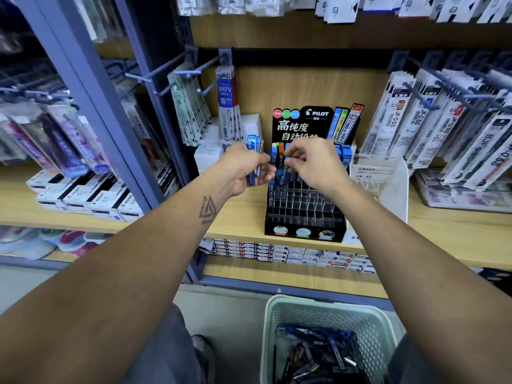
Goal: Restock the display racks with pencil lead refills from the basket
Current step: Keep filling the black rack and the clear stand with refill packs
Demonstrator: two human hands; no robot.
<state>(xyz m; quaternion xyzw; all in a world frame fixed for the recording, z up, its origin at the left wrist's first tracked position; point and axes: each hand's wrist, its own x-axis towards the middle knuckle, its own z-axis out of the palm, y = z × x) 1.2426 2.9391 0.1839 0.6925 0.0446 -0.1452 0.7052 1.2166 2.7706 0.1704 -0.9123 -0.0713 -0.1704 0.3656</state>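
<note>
Many refills (318, 353) lay jumbled in the basket (327, 309) on the floor, nearest the person and below both forearms. Up at the shelf (243, 214), the left hand (243, 169) was curled around a small bunch of blue refills (253, 151), their long axes upright and their tops standing clear above the fingers. Just to its right, the right hand (310, 162) pinched what looked like a single refill between thumb and forefinger, right over the upper rows of the rack (304, 206). That hand was the nearer to the slots; the left one hovered beside the rack's left edge, serving as the supply. The slots opened upward and sloped back, so the pinched refill probably needed to go in end first, its long axis kept near vertical. Most lower cells looked unfilled, while the back rows already held blue and orange pieces. Behind these rose the rack's black header card (302, 126).
</note>
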